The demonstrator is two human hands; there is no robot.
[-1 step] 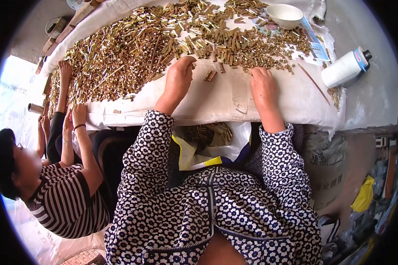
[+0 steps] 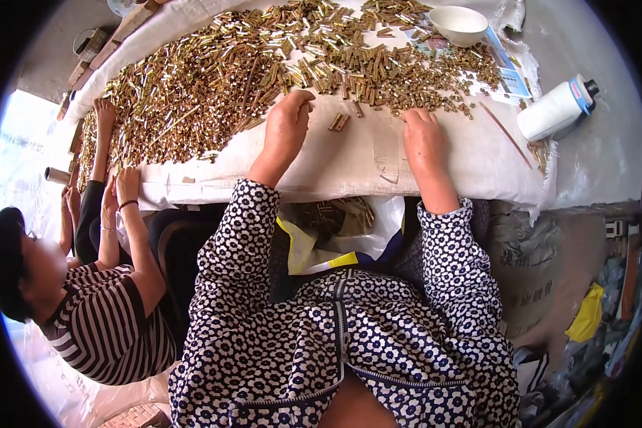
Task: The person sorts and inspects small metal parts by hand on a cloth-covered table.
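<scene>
A broad heap of small brass tubes (image 2: 221, 78) covers a white cloth (image 2: 349, 160) on the table. My left hand (image 2: 287, 128) rests at the heap's near edge with its fingers curled down among the tubes; whether it holds any is hidden. My right hand (image 2: 424, 135) lies flat on the cloth, palm down, with its fingertips touching the tubes at the heap's edge. Two loose brass tubes (image 2: 339, 121) lie on the cloth between my hands.
A white bowl (image 2: 458, 25) stands at the back right. A white bottle with a blue cap (image 2: 556, 108) lies at the right, with a thin stick (image 2: 505, 125) beside it. A plastic bag of tubes (image 2: 335, 214) sits in my lap. A person in a striped shirt (image 2: 100, 321) works at the left.
</scene>
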